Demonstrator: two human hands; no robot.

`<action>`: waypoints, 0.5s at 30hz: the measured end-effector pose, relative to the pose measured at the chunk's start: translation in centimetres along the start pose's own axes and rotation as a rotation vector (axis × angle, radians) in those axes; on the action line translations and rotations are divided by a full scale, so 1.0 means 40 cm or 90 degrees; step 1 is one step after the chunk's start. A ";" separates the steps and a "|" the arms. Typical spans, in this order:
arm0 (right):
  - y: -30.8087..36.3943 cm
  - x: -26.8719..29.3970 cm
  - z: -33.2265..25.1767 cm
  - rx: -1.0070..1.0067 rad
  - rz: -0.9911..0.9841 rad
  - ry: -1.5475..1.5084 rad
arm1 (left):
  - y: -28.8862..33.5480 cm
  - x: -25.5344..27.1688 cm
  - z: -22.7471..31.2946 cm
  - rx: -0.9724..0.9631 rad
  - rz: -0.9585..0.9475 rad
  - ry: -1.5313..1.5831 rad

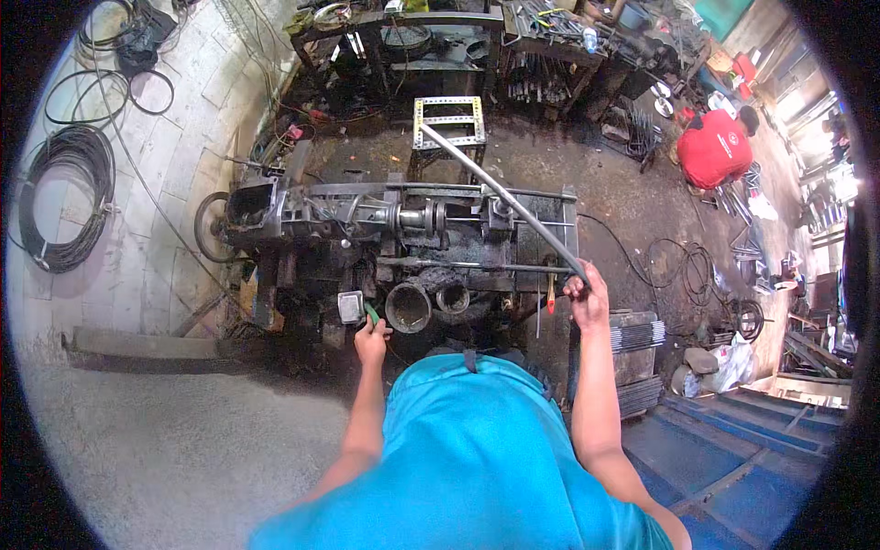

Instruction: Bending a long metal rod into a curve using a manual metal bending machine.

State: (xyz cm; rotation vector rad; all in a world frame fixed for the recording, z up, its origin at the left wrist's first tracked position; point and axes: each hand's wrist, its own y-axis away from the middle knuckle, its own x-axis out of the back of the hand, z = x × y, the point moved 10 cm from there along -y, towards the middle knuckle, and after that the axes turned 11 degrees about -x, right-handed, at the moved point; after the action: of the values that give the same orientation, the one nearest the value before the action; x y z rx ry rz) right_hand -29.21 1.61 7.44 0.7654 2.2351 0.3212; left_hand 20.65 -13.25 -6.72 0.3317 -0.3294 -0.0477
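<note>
My right hand (589,298) is closed around the lower end of a long grey metal rod (504,194). The rod slants up and left across the machine, its far end over a small yellow-and-white metal stand (449,120). My left hand (371,341) is closed on a small green handle (370,313) beside a square grey box (350,307). In front of me stands a long, greasy machine like a lathe (417,220), with a chuck and parallel bars. Two round open cups (408,307) sit at its near side.
At the back is a dark workbench (550,32) with tools. A person in a red shirt (715,149) crouches at the right. Cable (683,266) loops over the floor there; coiled wire (64,197) hangs at the left. Stacked ribbed metal (637,332) lies by my right arm.
</note>
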 end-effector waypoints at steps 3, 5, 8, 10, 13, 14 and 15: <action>-0.004 0.016 0.001 -0.007 0.018 0.004 | 0.000 -0.002 0.011 -0.001 -0.007 0.006; -0.001 0.016 0.004 -0.013 0.026 0.012 | 0.007 0.000 0.015 0.007 -0.008 -0.004; 0.005 0.005 0.001 -0.013 0.018 0.015 | 0.005 0.002 0.011 0.015 -0.012 -0.015; 0.007 -0.010 -0.005 -0.002 -0.004 0.026 | 0.009 -0.002 0.015 0.013 -0.007 -0.003; 0.000 0.015 -0.002 0.007 0.021 -0.003 | 0.007 -0.002 0.019 0.005 -0.002 0.009; -0.002 0.018 -0.002 0.008 0.021 -0.003 | 0.005 0.000 0.019 0.001 0.000 0.010; -0.002 0.022 -0.001 0.006 0.023 -0.001 | 0.001 0.000 0.013 0.000 -0.001 0.010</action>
State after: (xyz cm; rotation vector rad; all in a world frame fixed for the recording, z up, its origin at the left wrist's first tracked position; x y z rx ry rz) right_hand -29.77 2.08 6.92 0.8108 2.2249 0.3278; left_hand 20.47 -13.39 -6.25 0.3325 -0.3137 -0.0462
